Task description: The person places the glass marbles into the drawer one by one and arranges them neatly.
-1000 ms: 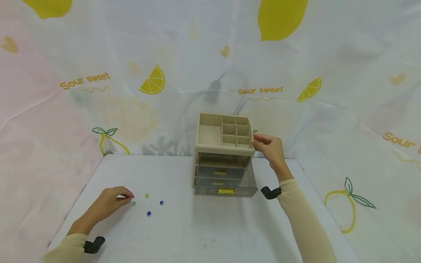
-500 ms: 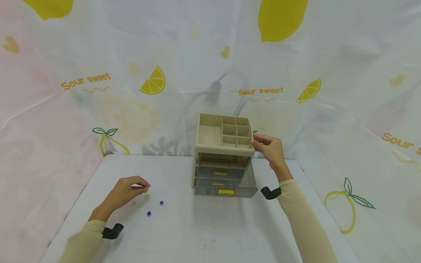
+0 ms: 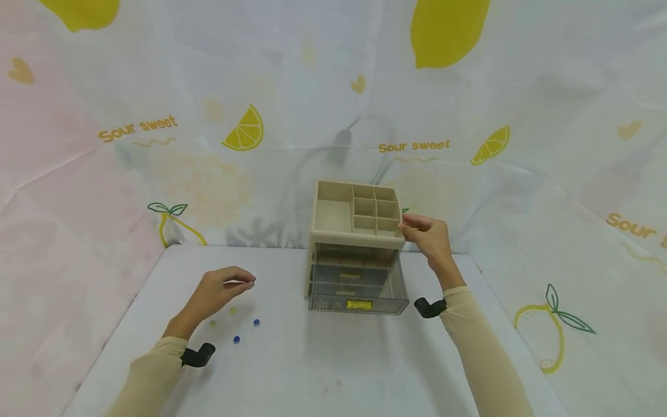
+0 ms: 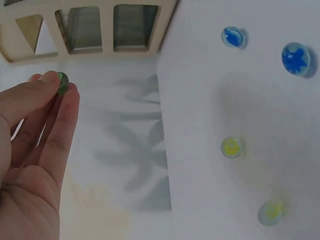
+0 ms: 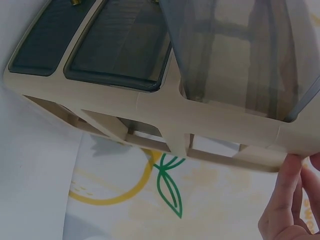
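Note:
My left hand (image 3: 221,291) pinches a green glass marble (image 4: 63,83) between thumb and fingertips, held above the table to the left of the drawer organizer (image 3: 333,237). My right hand (image 3: 428,236) grips the organizer's top right edge, thumb on the rim of the small compartments. The organizer is beige, and its top smoky clear drawer (image 3: 359,305) is pulled out, with a yellow handle on its front. Two blue marbles (image 4: 296,59) and two yellow-green marbles (image 4: 231,147) lie on the table below my left hand.
Two lower drawers (image 5: 117,42) of the organizer are pushed in. The white table (image 3: 271,370) ends at a lemon-printed cloth backdrop (image 3: 292,87) right behind the organizer. Black camera mounts (image 3: 198,355) sit on both wrists.
My left hand has lifted from beside the yellow-green marbles and moved right and away from me toward the organizer, carrying the green marble. The right hand and the pulled-out drawer have stayed put.

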Demonstrator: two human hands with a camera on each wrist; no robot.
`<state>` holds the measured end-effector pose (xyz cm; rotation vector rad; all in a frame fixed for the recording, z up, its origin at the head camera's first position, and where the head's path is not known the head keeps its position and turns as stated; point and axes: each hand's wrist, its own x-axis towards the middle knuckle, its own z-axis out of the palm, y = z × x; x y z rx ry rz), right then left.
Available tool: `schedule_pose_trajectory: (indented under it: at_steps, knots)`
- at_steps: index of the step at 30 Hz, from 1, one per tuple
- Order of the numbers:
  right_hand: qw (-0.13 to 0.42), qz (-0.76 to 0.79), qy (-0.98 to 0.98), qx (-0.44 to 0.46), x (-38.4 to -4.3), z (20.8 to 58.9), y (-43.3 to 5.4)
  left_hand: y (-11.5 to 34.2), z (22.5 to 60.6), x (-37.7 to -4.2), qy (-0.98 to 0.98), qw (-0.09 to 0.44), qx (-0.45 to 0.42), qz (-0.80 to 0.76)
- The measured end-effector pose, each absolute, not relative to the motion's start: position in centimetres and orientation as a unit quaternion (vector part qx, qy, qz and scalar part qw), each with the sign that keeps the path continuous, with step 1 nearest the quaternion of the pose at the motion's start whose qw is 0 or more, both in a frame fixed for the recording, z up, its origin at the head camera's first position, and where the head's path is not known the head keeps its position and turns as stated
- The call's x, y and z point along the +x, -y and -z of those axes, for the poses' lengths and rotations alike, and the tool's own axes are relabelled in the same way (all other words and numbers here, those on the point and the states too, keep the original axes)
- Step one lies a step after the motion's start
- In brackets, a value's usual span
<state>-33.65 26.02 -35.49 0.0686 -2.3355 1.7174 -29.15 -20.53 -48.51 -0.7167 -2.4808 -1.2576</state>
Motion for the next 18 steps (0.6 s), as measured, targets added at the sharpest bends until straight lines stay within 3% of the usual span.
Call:
schedule_pose_trajectory:
  at_steps: [18]
  knots:
    - [0.121, -0.586, 0.801, 0.02, -33.6, 35.4, -25.9, 15.9, 42.0, -27.4, 0.803, 0.101, -0.26, 0.526]
